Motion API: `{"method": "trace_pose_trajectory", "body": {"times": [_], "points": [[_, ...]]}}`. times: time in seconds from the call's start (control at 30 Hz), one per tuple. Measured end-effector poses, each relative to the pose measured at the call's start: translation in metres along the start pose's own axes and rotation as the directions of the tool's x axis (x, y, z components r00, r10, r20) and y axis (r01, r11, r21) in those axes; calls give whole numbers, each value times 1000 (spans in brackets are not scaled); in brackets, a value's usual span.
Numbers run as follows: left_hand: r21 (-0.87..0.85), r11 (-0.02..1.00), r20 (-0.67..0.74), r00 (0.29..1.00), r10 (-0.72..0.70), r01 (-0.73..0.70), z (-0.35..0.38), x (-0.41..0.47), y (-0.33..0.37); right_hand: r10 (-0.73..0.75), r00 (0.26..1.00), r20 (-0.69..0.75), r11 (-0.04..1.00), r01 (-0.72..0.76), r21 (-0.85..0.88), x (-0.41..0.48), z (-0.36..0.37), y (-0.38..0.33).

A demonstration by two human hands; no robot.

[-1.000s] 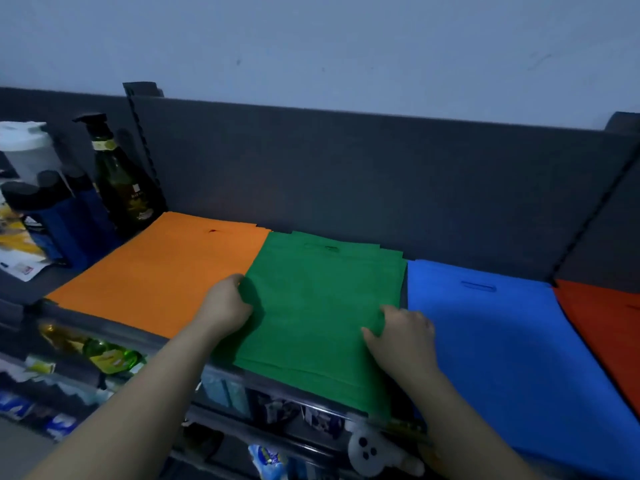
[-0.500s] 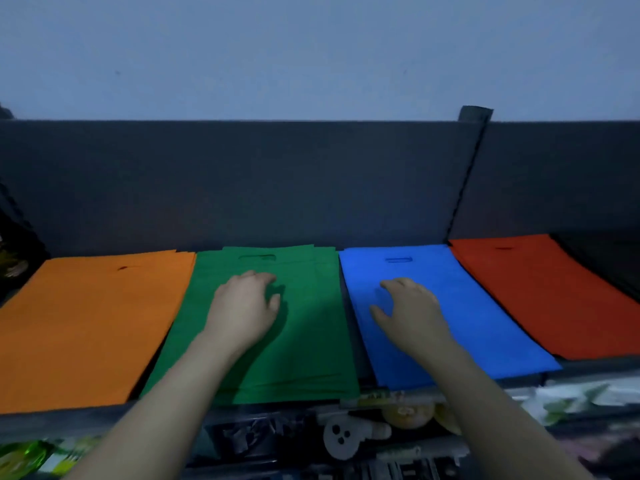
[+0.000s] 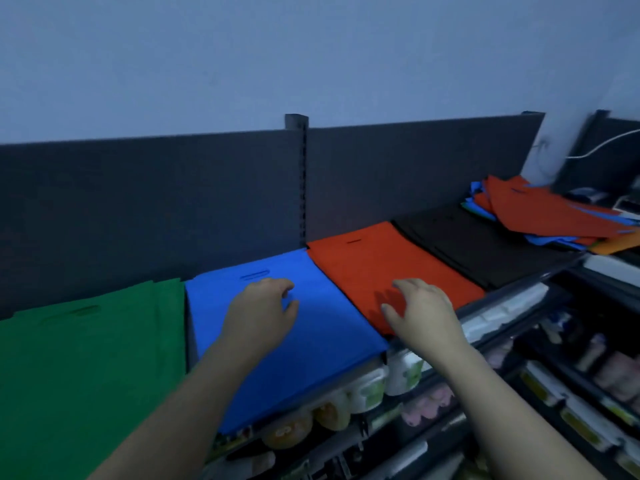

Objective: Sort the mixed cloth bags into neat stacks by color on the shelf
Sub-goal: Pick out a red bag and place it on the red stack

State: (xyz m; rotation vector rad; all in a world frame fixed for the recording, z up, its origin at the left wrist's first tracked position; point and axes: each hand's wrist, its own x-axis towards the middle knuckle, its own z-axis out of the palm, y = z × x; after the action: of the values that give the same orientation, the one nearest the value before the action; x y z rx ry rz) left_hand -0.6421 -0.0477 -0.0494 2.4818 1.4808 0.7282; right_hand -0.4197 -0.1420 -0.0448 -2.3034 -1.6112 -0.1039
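A long dark shelf (image 3: 519,284) with a dark back panel (image 3: 156,209) runs away beyond both hands, carrying flat stacks of cloth bags side by side. A green stack (image 3: 86,358) lies to the left of the left hand. A blue stack (image 3: 322,355) lies under the left hand, and a red stack (image 3: 374,268) under the right hand. A black stack (image 3: 485,244) sits just right of the right hand. Well beyond it, far to the right, is the unsorted mixed pile (image 3: 540,216), with red bags on top and blue, green and orange edges poking out. The left hand (image 3: 263,313) is over the blue stack and the right hand (image 3: 422,313) over the front of the red stack. Both hold nothing, their fingers loosely bent and relaxed; whether they touch the cloth is unclear. The likely risks: the blue and red stacks meet edge to edge and reach the shelf's front lip, so a dragging palm could skew a top bag over its neighbour or slide it onto the packaged goods (image 3: 367,389) below the wrists. The slumped mixed pile could spill when a bag is pulled out. In this dim light, red and orange bags could be confused.
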Motion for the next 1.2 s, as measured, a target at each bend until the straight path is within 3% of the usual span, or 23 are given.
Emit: {"method": "trace_pose_trajectory", "body": {"times": [0.53, 0.93, 1.2], "points": [[-12, 990, 20, 990, 138, -138, 143, 118, 246, 111, 993, -36, 993, -112, -32, 81, -52, 269], [-110, 977, 104, 976, 192, -180, 214, 217, 318, 212, 975, -70, 977, -213, -8, 164, -49, 366], [-195, 974, 211, 964, 159, -118, 250, 274, 359, 298, 952, -66, 954, -299, -16, 218, -55, 422]]}}
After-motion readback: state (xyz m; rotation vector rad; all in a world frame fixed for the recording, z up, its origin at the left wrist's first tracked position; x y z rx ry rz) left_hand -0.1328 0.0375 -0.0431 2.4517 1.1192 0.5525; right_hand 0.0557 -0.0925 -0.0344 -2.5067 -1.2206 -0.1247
